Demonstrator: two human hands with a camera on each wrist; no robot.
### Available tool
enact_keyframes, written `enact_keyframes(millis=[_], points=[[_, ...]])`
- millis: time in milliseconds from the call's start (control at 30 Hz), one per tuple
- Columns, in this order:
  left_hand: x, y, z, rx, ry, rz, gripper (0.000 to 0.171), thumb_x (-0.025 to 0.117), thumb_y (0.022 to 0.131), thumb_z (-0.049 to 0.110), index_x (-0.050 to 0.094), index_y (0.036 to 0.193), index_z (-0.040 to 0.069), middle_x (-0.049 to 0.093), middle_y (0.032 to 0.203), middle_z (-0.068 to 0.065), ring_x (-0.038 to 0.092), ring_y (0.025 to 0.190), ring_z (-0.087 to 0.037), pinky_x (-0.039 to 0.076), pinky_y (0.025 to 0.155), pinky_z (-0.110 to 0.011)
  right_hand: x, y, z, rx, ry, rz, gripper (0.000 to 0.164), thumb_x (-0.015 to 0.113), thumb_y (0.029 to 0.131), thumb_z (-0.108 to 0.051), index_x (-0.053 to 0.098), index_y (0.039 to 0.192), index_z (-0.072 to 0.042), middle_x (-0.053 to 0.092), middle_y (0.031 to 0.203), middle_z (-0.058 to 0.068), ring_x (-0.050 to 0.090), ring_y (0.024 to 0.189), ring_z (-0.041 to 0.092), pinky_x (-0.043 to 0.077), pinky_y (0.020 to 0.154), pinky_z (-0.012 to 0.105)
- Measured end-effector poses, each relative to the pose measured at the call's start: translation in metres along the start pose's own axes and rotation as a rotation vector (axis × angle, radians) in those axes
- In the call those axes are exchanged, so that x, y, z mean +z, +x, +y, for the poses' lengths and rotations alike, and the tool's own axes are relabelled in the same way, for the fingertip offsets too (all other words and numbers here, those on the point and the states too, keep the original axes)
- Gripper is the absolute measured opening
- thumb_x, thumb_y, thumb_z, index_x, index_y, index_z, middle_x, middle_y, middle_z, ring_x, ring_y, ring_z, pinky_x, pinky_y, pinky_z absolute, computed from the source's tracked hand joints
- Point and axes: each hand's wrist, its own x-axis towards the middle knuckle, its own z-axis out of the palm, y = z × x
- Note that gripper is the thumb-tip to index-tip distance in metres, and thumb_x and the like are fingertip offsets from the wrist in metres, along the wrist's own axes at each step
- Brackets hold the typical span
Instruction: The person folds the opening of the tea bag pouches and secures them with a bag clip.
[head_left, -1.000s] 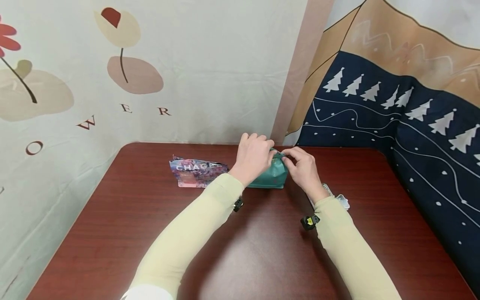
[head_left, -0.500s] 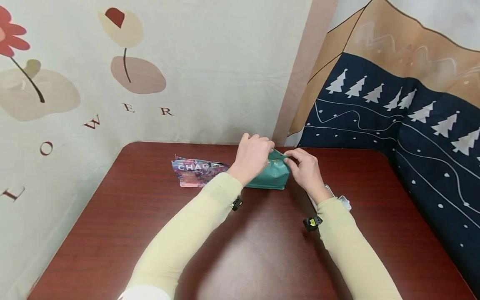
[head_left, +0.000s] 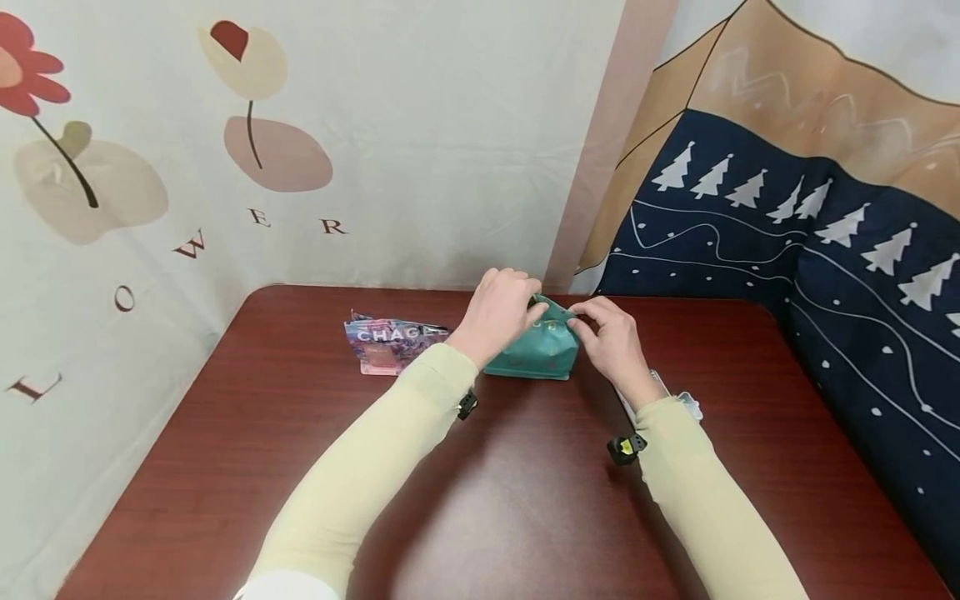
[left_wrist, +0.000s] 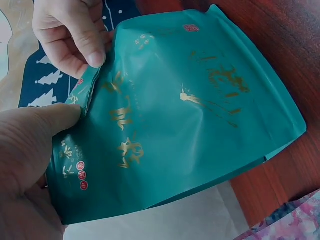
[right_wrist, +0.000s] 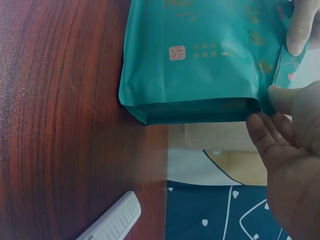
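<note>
A green pouch bag (head_left: 531, 354) with gold lettering stands upright near the table's back edge. Along its folded-over top, my left hand (head_left: 497, 311) pinches the left part, the thumb lying on the front. My right hand (head_left: 609, 337) pinches the top right corner between thumb and fingers. In the left wrist view the fold in the green bag (left_wrist: 165, 110) runs between both hands, with my left thumb pressed on it. From the right wrist, the bag's gusseted side (right_wrist: 200, 111) shows beside my right fingertips. The bag's left upper part is hidden behind my left hand in the head view.
A pink and purple pouch (head_left: 390, 346) marked "CHAGE" stands left of the green bag, partly behind my left forearm. Behind my right forearm lies a clear plastic piece (head_left: 688, 406). A white ridged object (right_wrist: 114, 220) lies on the brown table (head_left: 495, 517). Printed curtains hang behind.
My left hand has shifted slightly left along the bag's top, its thumb now more extended. More of the green front and its lettering shows. My right hand keeps its pinch on the corner.
</note>
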Motion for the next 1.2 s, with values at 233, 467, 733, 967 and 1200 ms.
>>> enact_keyframes(millis=[233, 467, 733, 967, 1200], points=[[0.003, -0.002, 0.000, -0.003, 0.003, -0.003, 0.020, 0.075, 0.096, 0.034, 0.077, 0.094, 0.013, 0.072, 0.087, -0.001, 0.065, 0.082, -0.021, 0.042, 0.073, -0.033, -0.003, -0.005, -0.003, 0.031, 0.004, -0.020, 0.014, 0.074, 0.092, 0.001, 0.075, 0.106, 0.002, 0.068, 0.105, 0.016, 0.068, 0.089, 0.030, 0.057, 0.078, 0.045], [0.003, -0.003, 0.002, -0.013, 0.009, -0.005, 0.020, 0.075, 0.096, 0.034, 0.076, 0.094, 0.014, 0.072, 0.086, 0.000, 0.065, 0.082, -0.020, 0.041, 0.073, -0.033, -0.011, -0.013, -0.001, 0.084, -0.007, -0.070, 0.021, 0.072, 0.094, -0.001, 0.072, 0.114, 0.005, 0.065, 0.111, 0.020, 0.066, 0.097, 0.035, 0.056, 0.084, 0.049], [0.003, -0.005, 0.004, -0.026, 0.000, -0.001, 0.019, 0.075, 0.096, 0.033, 0.075, 0.093, 0.014, 0.072, 0.086, 0.000, 0.065, 0.082, -0.021, 0.039, 0.072, -0.033, -0.022, -0.023, 0.004, 0.123, -0.025, -0.137, 0.023, 0.070, 0.097, -0.006, 0.071, 0.118, 0.003, 0.065, 0.114, 0.019, 0.065, 0.098, 0.037, 0.056, 0.086, 0.051], [0.005, -0.008, 0.006, -0.022, -0.001, 0.028, 0.021, 0.077, 0.095, 0.033, 0.073, 0.086, 0.015, 0.069, 0.080, 0.000, 0.062, 0.076, -0.020, 0.035, 0.070, -0.032, -0.034, -0.036, 0.012, 0.138, -0.054, -0.159, 0.021, 0.069, 0.098, -0.006, 0.072, 0.117, 0.001, 0.065, 0.115, 0.017, 0.065, 0.100, 0.036, 0.055, 0.087, 0.052], [0.006, -0.008, 0.010, -0.019, 0.000, 0.029, 0.021, 0.076, 0.095, 0.034, 0.073, 0.086, 0.015, 0.069, 0.080, 0.000, 0.062, 0.075, -0.019, 0.034, 0.069, -0.031, -0.047, -0.050, 0.019, 0.159, -0.111, -0.208, 0.023, 0.069, 0.097, -0.007, 0.071, 0.118, 0.001, 0.065, 0.116, 0.017, 0.064, 0.100, 0.035, 0.055, 0.087, 0.051]])
